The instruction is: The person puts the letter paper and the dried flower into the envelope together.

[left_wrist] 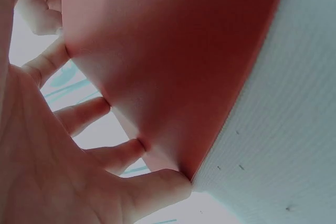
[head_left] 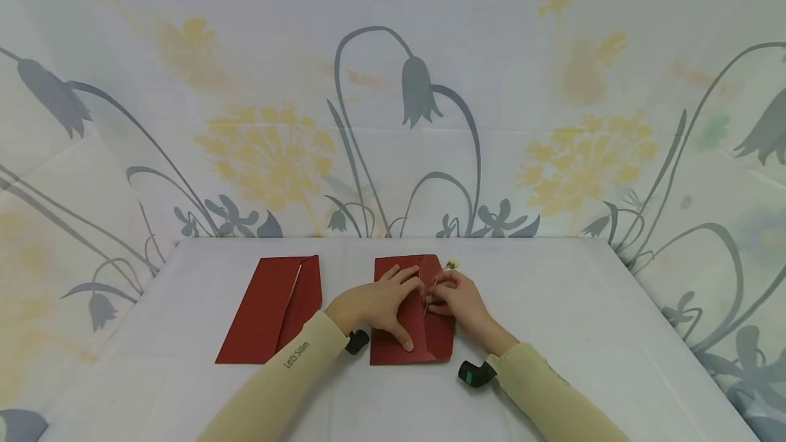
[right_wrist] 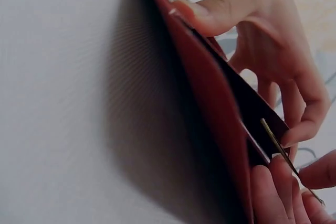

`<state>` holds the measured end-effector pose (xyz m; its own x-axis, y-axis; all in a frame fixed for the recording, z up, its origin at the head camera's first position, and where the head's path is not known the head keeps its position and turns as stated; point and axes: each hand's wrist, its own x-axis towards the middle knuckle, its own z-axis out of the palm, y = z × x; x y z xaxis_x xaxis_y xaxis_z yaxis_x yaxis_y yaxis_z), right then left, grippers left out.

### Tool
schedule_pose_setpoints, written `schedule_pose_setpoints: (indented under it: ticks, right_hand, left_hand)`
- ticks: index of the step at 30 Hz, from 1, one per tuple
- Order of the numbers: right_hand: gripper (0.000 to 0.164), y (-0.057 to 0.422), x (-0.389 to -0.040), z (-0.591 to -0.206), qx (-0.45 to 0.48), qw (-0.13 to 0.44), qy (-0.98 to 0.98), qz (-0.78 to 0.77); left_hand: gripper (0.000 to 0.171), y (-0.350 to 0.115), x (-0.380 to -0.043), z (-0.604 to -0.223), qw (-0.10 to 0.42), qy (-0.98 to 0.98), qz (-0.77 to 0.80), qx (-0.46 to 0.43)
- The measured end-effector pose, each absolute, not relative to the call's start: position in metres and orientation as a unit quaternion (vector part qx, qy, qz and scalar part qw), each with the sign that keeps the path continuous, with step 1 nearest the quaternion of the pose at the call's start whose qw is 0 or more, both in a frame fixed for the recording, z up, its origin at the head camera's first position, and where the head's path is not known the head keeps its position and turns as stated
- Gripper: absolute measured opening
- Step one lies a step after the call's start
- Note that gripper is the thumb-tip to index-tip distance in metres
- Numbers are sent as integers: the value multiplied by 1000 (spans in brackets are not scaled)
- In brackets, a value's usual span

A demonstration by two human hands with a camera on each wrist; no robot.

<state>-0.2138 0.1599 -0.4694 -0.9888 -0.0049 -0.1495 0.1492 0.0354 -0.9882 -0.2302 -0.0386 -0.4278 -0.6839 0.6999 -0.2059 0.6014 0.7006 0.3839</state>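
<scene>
A red paper envelope [head_left: 387,355] lies upright-wise on the white table, its flap side turned right. My left hand [head_left: 383,302] spreads over its front, with thumb and fingertips pressing the paper; the left wrist view shows these fingertips on the red surface [left_wrist: 173,51]. At the envelope's opening, my right hand [head_left: 460,295] pinches the thin stem [right_wrist: 286,156] of a small flower [head_left: 452,264] with a pale yellow head. In the right wrist view, the stem's end overlaps the dark gap between the envelope's layers, near the left index fingertip.
A second red envelope [head_left: 260,312] lies to the left, its flap also on the right and a pale edge showing at its opening. A floral-printed cloth [head_left: 381,155] hangs behind the white table [head_left: 540,292]. Dark wrist devices [head_left: 476,374] sit near both cuffs.
</scene>
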Motion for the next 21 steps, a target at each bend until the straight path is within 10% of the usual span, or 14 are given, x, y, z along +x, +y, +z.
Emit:
schedule_pose_setpoints:
  ticks: [21]
  right_hand:
    - [28, 161, -214, -462, 10, 135, 775, -617]
  left_hand:
    - [84, -41, -229, -426, 169, 902, 151, 367]
